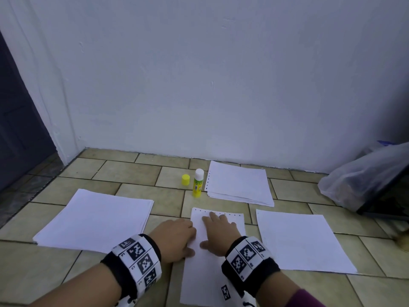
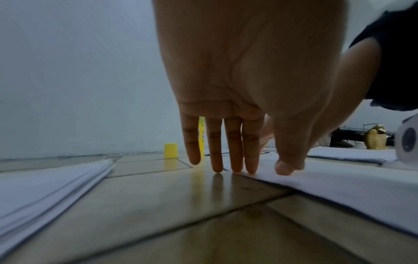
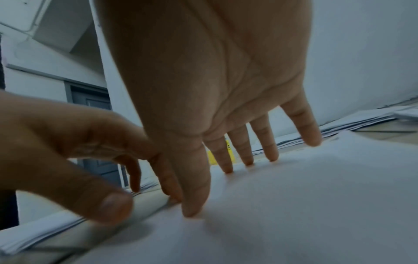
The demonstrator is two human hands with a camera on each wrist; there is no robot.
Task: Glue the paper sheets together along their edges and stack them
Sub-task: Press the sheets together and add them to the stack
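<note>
A white sheet with punched holes along its far edge (image 1: 205, 269) lies on the tiled floor in front of me. My right hand (image 1: 218, 231) presses flat on it with spread straight fingers (image 3: 246, 157). My left hand (image 1: 177, 238) rests at the sheet's left edge, fingertips (image 2: 235, 160) down on the tile and the paper (image 2: 339, 192). An uncapped yellow-green glue stick (image 1: 197, 182) stands upright beyond the sheet, with its yellow cap (image 1: 185, 179) beside it on the left. Paper stacks lie at the left (image 1: 97, 218), the far right (image 1: 240, 185) and the near right (image 1: 303, 240).
A white wall (image 1: 221, 85) rises just behind the glue stick. A clear plastic bag (image 1: 363, 178) and a dark flat object (image 1: 389, 202) sit at the right. A dark doorway (image 1: 15, 129) is on the left. Bare tiles (image 1: 124, 171) show between the stacks.
</note>
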